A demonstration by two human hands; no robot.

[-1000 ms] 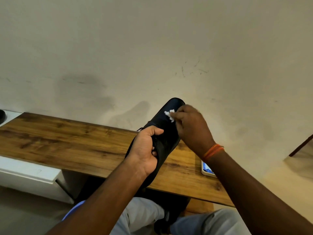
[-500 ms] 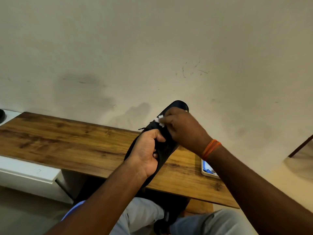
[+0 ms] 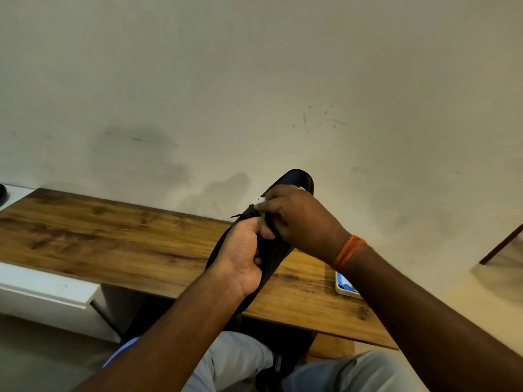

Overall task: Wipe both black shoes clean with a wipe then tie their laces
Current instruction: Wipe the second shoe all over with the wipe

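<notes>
One black shoe (image 3: 294, 179) is held up over the wooden table, toe pointing away toward the wall. My left hand (image 3: 243, 256) grips it round the middle from the left side. My right hand (image 3: 300, 219) pinches a small white wipe (image 3: 259, 200) against the upper near the laces; only a scrap of the wipe shows past my fingers. A lace end sticks out just left of the shoe. A dark shape between my knees (image 3: 271, 374) may be the other shoe; I cannot tell.
The wooden table (image 3: 113, 236) runs along a pale wall. A phone (image 3: 343, 287) lies at its right near edge, partly under my right forearm. A white drawer unit (image 3: 48, 290) sits below the table's left end. A dark object (image 3: 2, 190) shows at far left.
My right hand has slid the wipe down from the toe toward the laces, close to my left thumb. The shoe has tipped up slightly. My left hand keeps its hold.
</notes>
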